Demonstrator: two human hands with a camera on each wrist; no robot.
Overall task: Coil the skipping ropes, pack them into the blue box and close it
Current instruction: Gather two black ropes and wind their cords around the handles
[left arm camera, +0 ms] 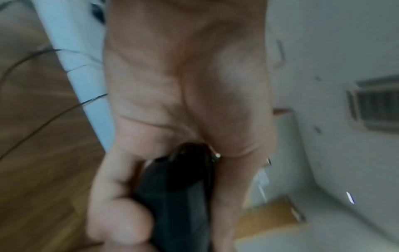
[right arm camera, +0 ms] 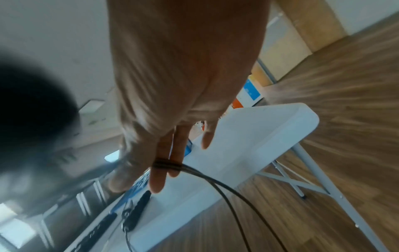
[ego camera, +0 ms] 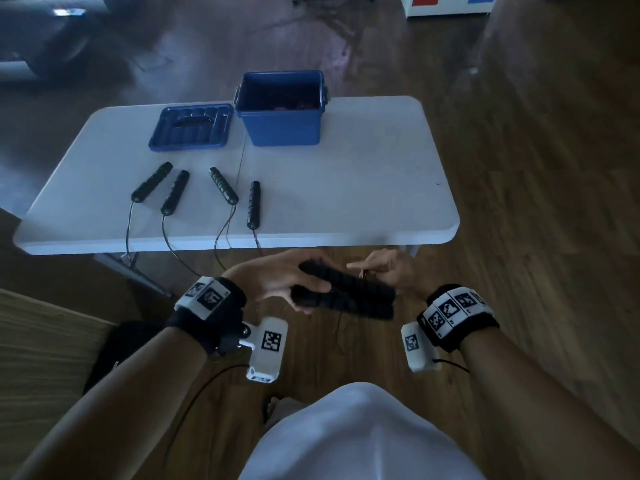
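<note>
My left hand [ego camera: 311, 292] grips a pair of black skipping-rope handles [ego camera: 360, 297] held together in front of my body, below the table's near edge. Up close, the handles [left arm camera: 179, 179] sit between thumb and fingers of the left hand [left arm camera: 170, 213]. My right hand [ego camera: 367, 268] is just right of the handles, with the thin cord [right arm camera: 215, 179] lying in several strands across its fingers [right arm camera: 166, 170] and the thumb beside them. The open blue box [ego camera: 282, 109] stands at the table's far side with its lid [ego camera: 192, 126] lying to its left.
Several more black handles [ego camera: 175, 192] lie on the white folding table [ego camera: 346, 188], their cords [ego camera: 169, 244] hanging over the near edge to the wooden floor. Something reddish lies inside the box. A black bag sits on the floor at the lower left.
</note>
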